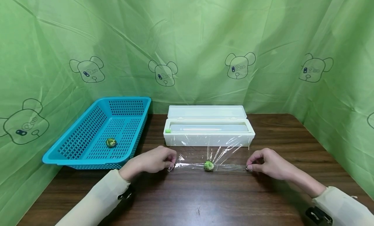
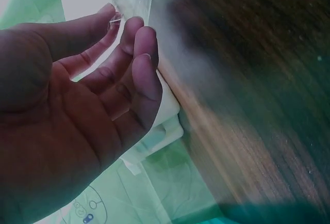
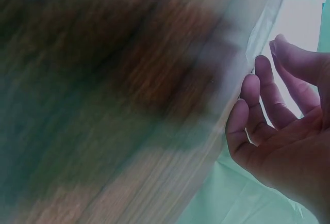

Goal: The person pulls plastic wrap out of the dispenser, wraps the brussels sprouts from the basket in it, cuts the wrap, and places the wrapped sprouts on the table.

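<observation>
A small green Brussels sprout (image 1: pixel 208 166) lies amid a sheet of clear plastic wrap (image 1: pixel 187 165) in front of the white wrap dispenser. The wrap stretches sideways past the sprout, with creases fanning back to the dispenser's front. At its left end my left hand (image 1: pixel 159 159) pinches a corner between thumb and forefinger; the left wrist view shows the film at those fingertips (image 2: pixel 114 20). My right hand (image 1: pixel 270 164) pinches the opposite end, its other fingers loosely bent in the right wrist view. Whether the film goes under or over the sprout is hard to tell.
Behind the wrap stands the white dispenser box (image 1: pixel 208 140), its lid (image 1: pixel 207 112) raised and a small green piece (image 1: pixel 168 131) at its left. A blue perforated basket (image 1: pixel 143 132) at the left holds another sprout (image 1: pixel 111 142). Green cloth (image 1: pixel 198 31) surrounds the brown wooden table (image 1: pixel 187 200).
</observation>
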The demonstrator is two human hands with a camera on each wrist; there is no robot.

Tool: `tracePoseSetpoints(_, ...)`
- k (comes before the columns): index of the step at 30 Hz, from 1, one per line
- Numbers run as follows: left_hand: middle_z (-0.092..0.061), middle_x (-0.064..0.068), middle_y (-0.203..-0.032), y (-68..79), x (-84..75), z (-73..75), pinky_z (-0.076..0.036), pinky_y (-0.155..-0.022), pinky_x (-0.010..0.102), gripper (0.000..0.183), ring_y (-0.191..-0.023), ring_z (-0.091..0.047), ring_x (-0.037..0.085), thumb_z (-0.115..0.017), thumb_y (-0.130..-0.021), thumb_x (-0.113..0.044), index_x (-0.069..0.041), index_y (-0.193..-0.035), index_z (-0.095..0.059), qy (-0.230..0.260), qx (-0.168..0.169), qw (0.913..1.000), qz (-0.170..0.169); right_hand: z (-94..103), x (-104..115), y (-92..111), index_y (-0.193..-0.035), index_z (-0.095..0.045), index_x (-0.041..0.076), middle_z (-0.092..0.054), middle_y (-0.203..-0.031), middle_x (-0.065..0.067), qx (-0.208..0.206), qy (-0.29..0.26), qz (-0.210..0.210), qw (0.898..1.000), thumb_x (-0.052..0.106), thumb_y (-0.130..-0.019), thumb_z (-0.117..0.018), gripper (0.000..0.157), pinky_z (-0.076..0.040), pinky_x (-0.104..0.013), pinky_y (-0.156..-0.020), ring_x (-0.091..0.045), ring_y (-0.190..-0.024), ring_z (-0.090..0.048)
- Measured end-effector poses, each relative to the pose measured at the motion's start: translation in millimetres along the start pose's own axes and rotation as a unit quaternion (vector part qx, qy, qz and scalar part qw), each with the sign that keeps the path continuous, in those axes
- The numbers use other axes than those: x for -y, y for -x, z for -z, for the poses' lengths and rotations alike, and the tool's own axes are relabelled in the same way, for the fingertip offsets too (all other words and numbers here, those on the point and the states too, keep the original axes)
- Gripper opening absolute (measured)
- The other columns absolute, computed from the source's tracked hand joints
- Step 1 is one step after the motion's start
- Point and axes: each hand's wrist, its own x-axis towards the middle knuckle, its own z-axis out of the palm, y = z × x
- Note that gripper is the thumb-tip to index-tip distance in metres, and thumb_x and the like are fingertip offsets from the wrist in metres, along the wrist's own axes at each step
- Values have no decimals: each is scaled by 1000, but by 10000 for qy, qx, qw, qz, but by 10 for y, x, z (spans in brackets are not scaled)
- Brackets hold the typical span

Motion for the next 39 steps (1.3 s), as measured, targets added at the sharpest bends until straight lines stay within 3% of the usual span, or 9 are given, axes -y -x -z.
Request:
tracePoseSetpoints(8,-63,-10,-78,-28,41,5,-50,-70,30,12,-72,-55,7,-76,-96,-6,-14,-90,-70,164,-65,9997,-143,-26,-43,-50,-95,-81,18,-73,-92,12,-51,100,12,9999,12,-94,-81,5,-50,-26,-75,-5,-87,-63)
tracePoseSetpoints(13,-68,-13,-88,-27,70,25,-52,-77,31,3,-81,-59,9,-77,-97,-13,-13,-99,-75,388,-103,9992,6,-17,-51,-56,-95,-82,19,-74,-93,14,-56,192,17,9998,14,-94,-80,5,-52,-29,-79,-5,-90,-65)
tracePoseSetpoints(19,-73,-5,-103,-8,23,119,-52,-82,34,19,-89,-61,11,-78,-97,-18,-10,-115,-76,541,-89,9982,248,-4,-71,-60,-94,-82,21,-74,-93,15,-55,291,7,9996,16,-94,-80,6,-53,-31,-81,-5,-92,-66)
tracePoseSetpoints(24,-73,5,-111,-6,-139,137,-56,-89,40,27,-98,-67,18,-78,-95,-6,-3,-121,-75,302,-258,9991,124,-15,-74,-65,-94,-82,21,-74,-93,14,-54,218,-6,9997,15,-94,-81,6,-53,-30,-80,-5,-91,-66)
tracePoseSetpoints(28,-71,8,-113,-24,-350,25,-56,-94,42,28,-106,-68,25,-76,-94,1,-3,-122,-75,82,-795,9964,-270,-16,-76,-74,-95,-82,21,-74,-93,14,-6,213,-49,9998,17,-94,-80,4,-53,-29,-80,-5,-91,-65)
tracePoseSetpoints(31,-70,6,-109,-78,-524,-114,-56,-90,34,25,-100,-67,21,-78,-94,-4,-4,-120,-77,9,-1055,9924,-637,-12,-84,-78,-96,-82,19,-74,-94,14,7,227,-101,9997,19,-95,-80,3,-52,-29,-79,-5,-91,-65)
tracePoseSetpoints(35,-68,2,-102,-163,-695,-287,-54,-81,21,27,-87,-61,7,-78,-96,-9,-5,-123,-78,-259,-1003,9903,-928,-17,-98,-77,-96,-82,18,-74,-94,14,-9,227,-146,9996,21,-95,-81,4,-52,-27,-78,-5,-91,-65)
tracePoseSetpoints(39,-63,-3,-99,-241,-761,-374,-50,-79,18,33,-84,-53,4,-76,-98,-12,-8,-131,-74,-691,-896,9890,-955,-23,-100,-80,-96,-82,18,-73,-93,14,-21,184,-168,9997,23,-95,-80,5,-51,-27,-77,-5,-90,-64)
